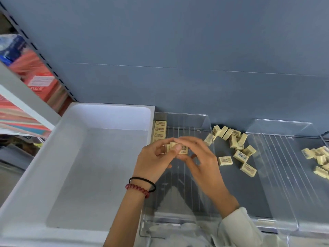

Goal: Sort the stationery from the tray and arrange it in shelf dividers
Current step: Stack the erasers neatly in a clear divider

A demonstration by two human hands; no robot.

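Note:
My left hand (pixel 153 161) and my right hand (pixel 199 157) meet over a clear shelf divider (pixel 204 122), both holding a small bunch of cream erasers (pixel 183 149) between the fingertips. A neat row of the same erasers (pixel 159 131) lies along the divider's far left wall. Several loose erasers (pixel 235 145) are scattered on the grey shelf to the right of that divider. The white tray (pixel 53 157) stands at the left and looks bare inside.
A second clear divider (pixel 284 125) stands further right, with several more erasers (pixel 318 157) at the right edge. Red and striped packs (pixel 39 82) fill the neighbouring shelf at far left. A grey back wall closes the shelf.

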